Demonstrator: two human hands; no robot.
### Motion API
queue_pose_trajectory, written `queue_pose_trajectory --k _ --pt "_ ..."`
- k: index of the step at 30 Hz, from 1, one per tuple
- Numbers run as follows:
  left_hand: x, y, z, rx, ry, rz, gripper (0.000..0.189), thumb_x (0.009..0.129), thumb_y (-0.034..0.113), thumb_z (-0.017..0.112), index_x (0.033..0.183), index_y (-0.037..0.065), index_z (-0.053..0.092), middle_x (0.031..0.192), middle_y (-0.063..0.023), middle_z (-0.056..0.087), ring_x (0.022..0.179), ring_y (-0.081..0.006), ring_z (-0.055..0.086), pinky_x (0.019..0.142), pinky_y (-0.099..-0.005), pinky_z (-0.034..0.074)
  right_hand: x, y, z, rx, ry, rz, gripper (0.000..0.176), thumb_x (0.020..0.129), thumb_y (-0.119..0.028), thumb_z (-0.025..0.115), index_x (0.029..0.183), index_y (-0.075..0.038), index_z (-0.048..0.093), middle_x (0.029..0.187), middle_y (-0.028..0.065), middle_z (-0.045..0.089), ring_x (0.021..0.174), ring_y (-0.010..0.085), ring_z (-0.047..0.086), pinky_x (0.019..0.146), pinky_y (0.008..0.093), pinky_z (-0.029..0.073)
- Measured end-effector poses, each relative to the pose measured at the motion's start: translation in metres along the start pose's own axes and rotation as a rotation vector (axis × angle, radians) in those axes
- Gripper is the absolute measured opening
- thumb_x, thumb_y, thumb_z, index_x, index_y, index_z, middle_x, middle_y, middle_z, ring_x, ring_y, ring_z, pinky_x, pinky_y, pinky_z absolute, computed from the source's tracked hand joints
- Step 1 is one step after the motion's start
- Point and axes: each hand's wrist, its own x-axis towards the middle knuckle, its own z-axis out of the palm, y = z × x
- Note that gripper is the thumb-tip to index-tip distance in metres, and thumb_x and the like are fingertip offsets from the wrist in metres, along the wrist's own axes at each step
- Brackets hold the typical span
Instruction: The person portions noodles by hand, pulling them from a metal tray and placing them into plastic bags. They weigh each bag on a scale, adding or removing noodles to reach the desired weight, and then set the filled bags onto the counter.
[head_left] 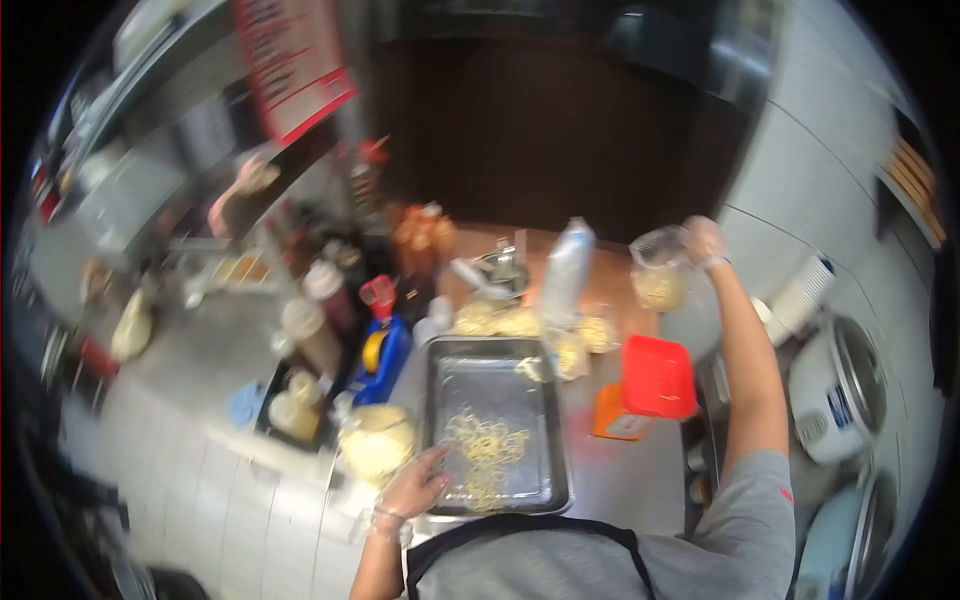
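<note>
cluttered steel counter (622, 472); my right hand (703, 240) is clamped on a bag (660, 278) held high, tray (452, 372) below-left of that grip; left hand (415, 486) lies on noodles (486, 448) in it, i cannot tell if pinching; i'd keep the bag mouth up

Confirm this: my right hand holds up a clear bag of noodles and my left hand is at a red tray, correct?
No: in the head view the left hand is at a silver metal tray, not a red one. The right hand does hold up the clear bag of noodles.
</note>
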Motion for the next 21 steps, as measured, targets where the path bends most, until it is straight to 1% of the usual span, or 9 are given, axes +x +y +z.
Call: queue_pose_trajectory --k 3,5,8,10,11,15,17,20,21 --pt "-0.012 0.007 -0.015 -0.074 0.14 0.014 0.047 0.092 0.015 0.061 0.136 0.004 0.049 0.125 -0.0166 0.06 0.101 -0.0229 0.066 0.088 -0.0344 0.052 0.005 0.03 0.12 -0.205 -0.064 -0.198 0.026 0.083 -0.03 0.061 0.088 -0.007 0.07 0.094 0.0167 0.067 0.094 0.0358 0.062 0.084 0.0459 0.05" --pt "-0.018 -0.001 -0.029 0.092 0.417 -0.053 0.031 0.089 0.016 0.063 0.117 0.003 0.062 0.102 -0.0152 0.067 0.09 -0.0272 0.067 0.08 -0.0368 0.053 -0.024 0.028 0.179 -0.048 -0.089 -0.237 0.018 0.08 -0.024 0.062 0.086 -0.01 0.072 0.094 0.0162 0.068 0.092 0.0327 0.064 0.083 0.0443 0.051" --pt "-0.021 0.0 -0.056 0.298 0.771 -0.238 0.018 0.084 0.016 0.065 0.097 0.003 0.067 0.085 -0.0163 0.067 0.082 -0.0337 0.065 0.073 -0.0419 0.052 -0.056 -0.03 0.176 -0.278 -0.68 -0.322 0.022 0.082 -0.026 0.061 0.088 -0.008 0.072 0.095 0.0178 0.069 0.092 0.0338 0.066 0.083 0.0456 0.051" --pt "-0.024 -0.016 -0.071 0.409 0.854 -0.254 0.028 0.081 0.02 0.069 0.101 0.002 0.064 0.101 -0.0202 0.064 0.091 -0.0364 0.063 0.079 -0.0452 0.051 -0.067 -0.073 0.146 -0.324 -0.799 -0.374 0.025 0.084 -0.027 0.061 0.089 -0.006 0.072 0.096 0.0189 0.069 0.092 0.0345 0.066 0.083 0.0465 0.052" --pt "-0.021 -0.029 -0.074 0.49 0.884 -0.255 0.03 0.08 0.02 0.069 0.102 0.001 0.063 0.106 -0.0215 0.062 0.095 -0.0376 0.061 0.082 -0.046 0.049 -0.066 -0.074 0.152 -0.198 -0.572 -0.28 0.028 0.085 -0.03 0.062 0.093 -0.005 0.071 0.096 0.0206 0.068 0.092 0.0382 0.065 0.084 0.0476 0.051" --pt "0.011 -0.063 -0.079 0.714 0.745 -0.159 0.03 0.079 0.019 0.069 0.099 -0.002 0.062 0.116 -0.0238 0.057 0.103 -0.0403 0.056 0.087 -0.0477 0.046 -0.119 -0.176 0.001 0.306 -0.139 -0.431 0.033 0.087 -0.024 0.063 0.112 -0.002 0.064 0.1 0.0218 0.067 0.093 0.0394 0.065 0.082 0.0445 0.052" --pt "0.027 -0.063 -0.082 0.751 0.685 -0.188 0.028 0.079 0.018 0.068 0.098 -0.001 0.063 0.117 -0.0236 0.056 0.105 -0.0403 0.054 0.087 -0.0484 0.045 -0.154 -0.195 0.02 0.45 -0.101 -0.428 0.028 0.089 -0.021 0.063 0.111 -0.003 0.066 0.1 0.0177 0.069 0.093 0.0308 0.068 0.083 0.0383 0.052" --pt "0.043 -0.087 -0.093 0.747 0.652 -0.032 0.022 0.081 0.017 0.064 0.096 0.002 0.065 0.106 -0.0226 0.061 0.097 -0.0406 0.058 0.083 -0.0494 0.047 -0.227 -0.233 0.076 0.94 -0.819 -0.344 0.037 0.09 -0.029 0.062 0.118 -0.006 0.063 0.115 0.0174 0.065 0.108 0.0296 0.062 0.094 0.0378 0.048" --pt "0.045 -0.091 -0.099 0.702 0.621 0.018 0.021 0.082 0.017 0.063 0.098 0.004 0.066 0.101 -0.0214 0.063 0.095 -0.0401 0.059 0.082 -0.0491 0.047 -0.249 -0.238 0.1 0.796 -0.772 -0.451 0.043 0.089 -0.034 0.062 0.121 -0.005 0.061 0.118 0.0183 0.064 0.11 0.0319 0.061 0.096 0.0394 0.047"
